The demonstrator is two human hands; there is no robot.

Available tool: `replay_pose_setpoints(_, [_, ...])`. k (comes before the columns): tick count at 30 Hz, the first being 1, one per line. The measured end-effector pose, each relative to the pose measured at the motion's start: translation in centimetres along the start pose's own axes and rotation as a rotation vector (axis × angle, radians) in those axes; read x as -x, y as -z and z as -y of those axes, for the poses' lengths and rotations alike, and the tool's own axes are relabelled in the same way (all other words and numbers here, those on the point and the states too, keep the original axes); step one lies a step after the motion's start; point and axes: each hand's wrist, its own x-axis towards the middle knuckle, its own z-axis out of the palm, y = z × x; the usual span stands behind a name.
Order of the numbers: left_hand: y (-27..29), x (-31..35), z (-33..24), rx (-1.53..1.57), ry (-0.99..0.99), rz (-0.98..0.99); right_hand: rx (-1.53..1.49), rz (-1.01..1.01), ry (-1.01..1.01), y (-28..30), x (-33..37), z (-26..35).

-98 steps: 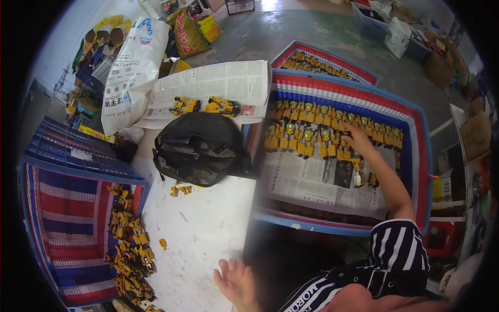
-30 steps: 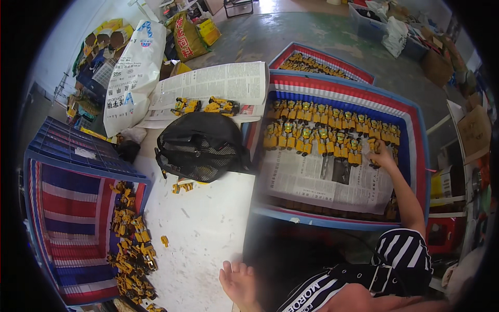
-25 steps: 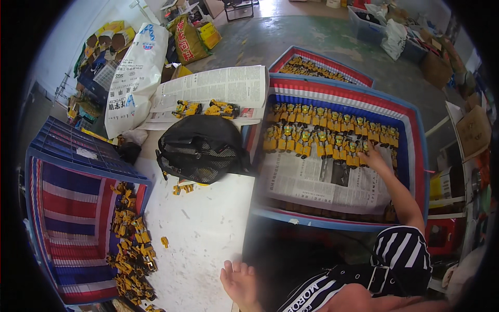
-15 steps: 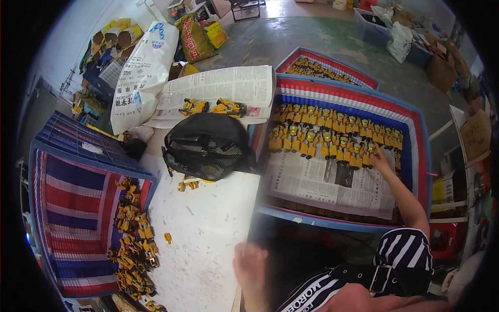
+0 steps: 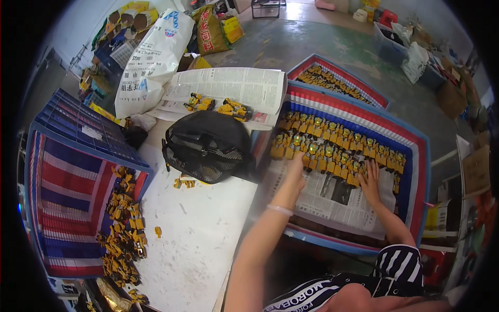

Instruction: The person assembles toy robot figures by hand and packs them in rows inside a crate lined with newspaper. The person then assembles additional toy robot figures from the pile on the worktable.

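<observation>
- The left hand (image 5: 297,167) reaches forward with fingers spread and flat, touching the near edge of the yellow toy figures (image 5: 332,151) that stand in rows on the newspaper sheet (image 5: 332,200); it clamps on nothing that I can see.
- The right hand (image 5: 370,179) lies palm down, fingers splayed, on the near row further right, also gripping nothing. The two hands are apart, with several figures between them.
- To do this step well, I judge that light, even pressure is wanted: the figures stand close together, so a hard nudge on one could topple its neighbours. Working along the near row and keeping the wrists clear of the rows behind seems wise.
- The striped tray (image 5: 416,171) in front of the person is lined with newspaper and holds the ordered rows in its far half; the near half of the paper is bare.
- A second striped tray (image 5: 358,86) behind it holds more yellow figures.
- The striped bin (image 5: 62,208) on the left holds a loose heap of yellow parts (image 5: 122,223) along its right side.
- On the white tabletop (image 5: 197,234) a black mesh basket (image 5: 208,145) lies upside down, with a few stray parts beside it.
</observation>
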Motion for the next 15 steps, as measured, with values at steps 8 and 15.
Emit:
replay_pose_setpoints(8, [-3.1, -0.9, 1.0, 0.179, 0.109, 0.239, 0.123, 0.099, 0.085, 0.5, 0.7, -0.8])
replay_pose_setpoints(15, [-1.3, -3.1, 2.5, 0.063, 0.134, 0.293, 0.445, 0.064, 0.287, 1.2, 0.5, 0.0])
